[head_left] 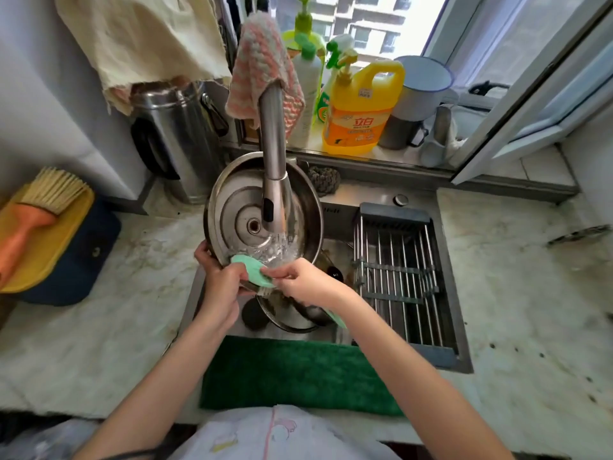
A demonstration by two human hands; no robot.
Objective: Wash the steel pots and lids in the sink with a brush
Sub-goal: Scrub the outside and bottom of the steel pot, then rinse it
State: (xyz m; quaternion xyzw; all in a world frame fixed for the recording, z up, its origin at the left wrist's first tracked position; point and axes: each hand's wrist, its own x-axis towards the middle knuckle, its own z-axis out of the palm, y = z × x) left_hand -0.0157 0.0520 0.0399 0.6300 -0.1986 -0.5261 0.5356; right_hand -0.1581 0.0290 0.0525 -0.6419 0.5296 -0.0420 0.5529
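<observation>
A round steel lid (238, 207) is tilted up over the sink (331, 210), its underside facing me. Water runs from the faucet (273, 154) onto its lower part. My left hand (220, 283) grips the lid's near rim. My right hand (306, 280) holds a mint-green brush (253, 270) whose head presses on the lid's lower edge; the handle end sticks out under my wrist. Below the hands, a steel pot (285, 313) and a black knob (253, 315) lie in the sink.
A steel drying rack (398, 273) fills the sink's right half. A green mat (298, 376) covers the front edge. Detergent bottles (358, 107) and a white mug (421, 88) stand on the window sill. A steel canister (175, 134) and an orange brush (36, 210) on a yellow-lidded box sit at left.
</observation>
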